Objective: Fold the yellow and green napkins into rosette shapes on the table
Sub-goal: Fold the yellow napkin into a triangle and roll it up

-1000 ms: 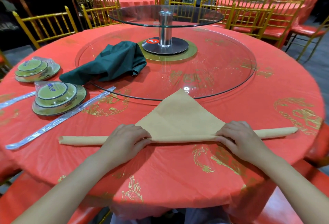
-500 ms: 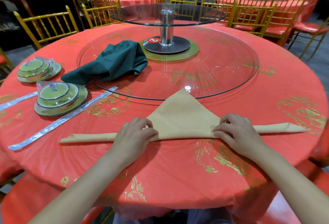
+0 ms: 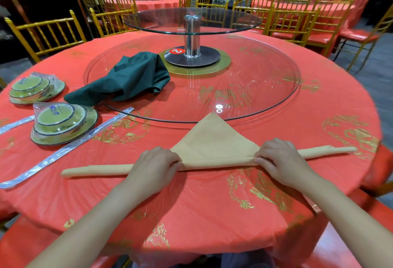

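The yellow napkin [image 3: 212, 142] lies on the red tablecloth [image 3: 212, 204] in front of me, its near edge rolled into a long thin tube that runs left to right, with a triangle still flat and pointing away. My left hand [image 3: 155, 166] grips the roll left of the triangle, fingers curled over it. My right hand [image 3: 280, 161] grips the roll at the triangle's right corner. The green napkin [image 3: 127, 80] lies crumpled on the glass turntable's left side, untouched.
A large glass turntable [image 3: 265, 89] with a raised smaller glass tier [image 3: 191, 21] on a metal post fills the table's middle. Two wrapped bowl-and-plate sets [image 3: 61, 123] [image 3: 34, 89] and wrapped chopsticks [image 3: 70, 146] lie at left. Gold chairs [image 3: 44, 33] ring the table.
Both hands have rolled the napkin's near edge further away from me, so the flat triangle is smaller. The camera has shifted slightly.
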The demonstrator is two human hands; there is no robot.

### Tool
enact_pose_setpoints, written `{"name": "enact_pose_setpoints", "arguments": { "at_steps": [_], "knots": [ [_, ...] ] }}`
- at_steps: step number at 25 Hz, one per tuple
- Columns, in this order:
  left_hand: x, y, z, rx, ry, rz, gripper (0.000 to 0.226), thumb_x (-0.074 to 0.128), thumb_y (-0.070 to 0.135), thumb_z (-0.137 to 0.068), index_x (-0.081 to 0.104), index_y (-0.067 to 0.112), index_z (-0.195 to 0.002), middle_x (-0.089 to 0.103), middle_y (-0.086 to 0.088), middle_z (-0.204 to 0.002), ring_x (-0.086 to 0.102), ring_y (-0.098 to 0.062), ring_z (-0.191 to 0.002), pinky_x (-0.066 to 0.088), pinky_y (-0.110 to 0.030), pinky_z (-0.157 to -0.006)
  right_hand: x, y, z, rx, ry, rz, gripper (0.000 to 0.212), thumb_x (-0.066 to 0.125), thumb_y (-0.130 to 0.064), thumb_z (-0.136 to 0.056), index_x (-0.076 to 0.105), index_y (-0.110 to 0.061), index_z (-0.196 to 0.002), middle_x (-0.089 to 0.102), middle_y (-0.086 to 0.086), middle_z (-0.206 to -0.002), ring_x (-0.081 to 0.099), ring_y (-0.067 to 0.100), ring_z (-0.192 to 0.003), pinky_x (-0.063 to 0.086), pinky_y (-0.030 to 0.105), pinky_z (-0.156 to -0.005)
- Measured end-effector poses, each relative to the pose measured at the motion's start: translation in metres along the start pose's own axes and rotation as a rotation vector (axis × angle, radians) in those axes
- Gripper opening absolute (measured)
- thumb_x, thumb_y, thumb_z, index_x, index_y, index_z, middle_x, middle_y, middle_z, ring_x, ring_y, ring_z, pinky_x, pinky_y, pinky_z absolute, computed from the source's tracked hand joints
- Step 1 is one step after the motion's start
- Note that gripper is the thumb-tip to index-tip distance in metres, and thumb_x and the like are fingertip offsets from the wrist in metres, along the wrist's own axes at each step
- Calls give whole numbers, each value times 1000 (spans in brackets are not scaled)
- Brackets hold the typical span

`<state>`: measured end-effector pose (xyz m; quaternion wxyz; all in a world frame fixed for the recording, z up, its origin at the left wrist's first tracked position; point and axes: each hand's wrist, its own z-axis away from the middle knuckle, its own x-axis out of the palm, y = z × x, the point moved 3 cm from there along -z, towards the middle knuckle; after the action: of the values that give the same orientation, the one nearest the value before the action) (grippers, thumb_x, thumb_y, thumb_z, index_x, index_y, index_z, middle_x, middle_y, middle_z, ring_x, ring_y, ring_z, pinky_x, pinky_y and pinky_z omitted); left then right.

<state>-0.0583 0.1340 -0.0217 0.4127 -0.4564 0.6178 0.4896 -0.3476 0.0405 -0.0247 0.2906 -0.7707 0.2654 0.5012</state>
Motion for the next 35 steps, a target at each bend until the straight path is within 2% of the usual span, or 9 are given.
{"name": "enact_pose_setpoints", "arguments": {
  "at_steps": [3, 8, 13, 19, 23, 26, 28, 31, 35],
  "knots": [
    [2, -3, -12, -120, 4, 85, 26, 52, 36, -91, 55, 28, -115, 62, 7, -109, 57, -21, -105, 40, -37, -84, 5, 0, -9, 121, -24, -26, 17, 63, -28, -85, 62, -24, -102, 58, -10, -79, 53, 19, -87, 25, 29, -79],
    [4, 0, -10, -22, 107, -26, 14, 54, 28, -90, 64, 25, -99, 57, 7, -105, 50, -21, -102, 35, -35, -80, 8, -5, -11, 91, 50, 48, 6, 69, -20, -81, 70, -20, -87, 63, -4, -86, 57, 25, -87, 31, 35, -79],
    [2, -8, 0, 87, 65, 0, 21, 59, 41, -86, 67, 29, -101, 60, 11, -100, 52, -16, -96, 37, -34, -77, 8, 0, -2, 10, 73, 22, 22, 80, -28, -69, 74, -20, -88, 65, 1, -88, 61, 27, -83, 40, 43, -77],
    [4, -13, -18, -39, 86, 64, 17, 57, 35, -88, 64, 26, -101, 66, 5, -95, 55, -23, -97, 40, -37, -80, 12, 3, -14, 26, 124, 13, 5, 71, -19, -80, 72, -17, -85, 62, 1, -80, 58, 28, -79, 33, 37, -77],
    [7, -15, -23, -100, 124, 108, 19, 59, 35, -87, 57, 27, -104, 62, 5, -98, 60, -25, -94, 40, -37, -77, 15, 4, -18, 78, 137, 37, 13, 69, -22, -82, 66, -19, -94, 61, -3, -76, 56, 25, -80, 32, 36, -80],
    [6, -12, -23, -96, 160, 50, 15, 60, 34, -87, 65, 26, -98, 58, 3, -101, 56, -26, -93, 40, -38, -77, 13, 1, -22, 70, 162, 76, 7, 71, -20, -79, 67, -21, -85, 60, -3, -73, 56, 26, -76, 31, 35, -79],
    [4, -12, -19, -17, 186, -26, 15, 64, 30, -85, 70, 24, -97, 60, 1, -101, 54, -28, -92, 40, -38, -75, 13, -1, -21, 39, 192, 109, 8, 76, -18, -75, 72, -20, -82, 63, -1, -77, 58, 27, -75, 37, 39, -77],
    [3, -16, -9, 119, 97, -70, 28, 67, 32, -83, 68, 22, -108, 61, -1, -100, 55, -28, -90, 44, -38, -72, 12, 0, -14, -70, 203, 168, 17, 79, -24, -71, 75, -19, -87, 66, 1, -83, 61, 28, -75, 42, 41, -74],
    [0, -14, -6, 194, 82, -109, 31, 73, 16, -79, 69, 19, -109, 63, -4, -94, 58, -29, -82, 47, -38, -63, 9, 8, -11, -256, 249, 321, 12, 67, -23, -83, 73, -17, -91, 67, 0, -84, 63, 24, -73, 45, 39, -74]
  ]
}}
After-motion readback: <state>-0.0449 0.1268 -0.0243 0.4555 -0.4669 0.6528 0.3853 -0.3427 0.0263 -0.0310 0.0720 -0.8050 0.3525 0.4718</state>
